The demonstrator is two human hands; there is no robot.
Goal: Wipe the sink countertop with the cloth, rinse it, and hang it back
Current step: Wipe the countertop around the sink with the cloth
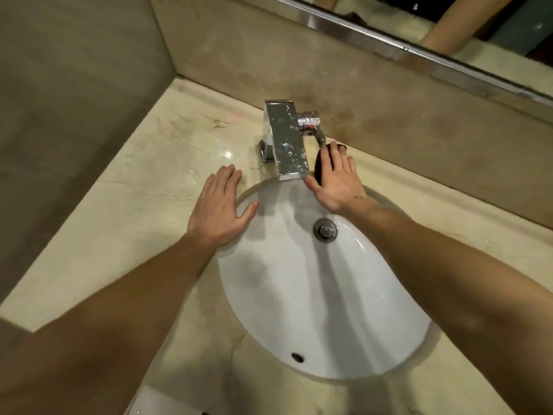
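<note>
Under the right hand [336,182], beneath its fingers and palm, lies the dark brown cloth [319,167]. It shows as a strip along the index-finger side and as a small edge just past the fingertips. What can be seen of it suggests a long axis running the same way as the fingers, from the basin [299,280] rim toward the backsplash [389,115], though most of the cloth is hidden by the hand. The hand lies flat with fingers straight and slightly spread, pressing the cloth onto the countertop [134,190], not gripping it. Its thumb reaches out toward the spout end of the faucet [287,139], and the faucet lever [320,139] sits just beyond the index fingertip.

The left hand [218,205] is on the far side of the faucet from the cloth, also flat and spread. Its palm is on the stone and its thumb is over the basin rim. It holds nothing and looks like a brace.

The right hand is plainly the working one, as the cloth is already under it. Any next wipe probably has to run sideways, away from its thumb, along the strip between basin and backsplash. Faucet and lever block the thumb side and the wall is close ahead of the fingertips.
</note>
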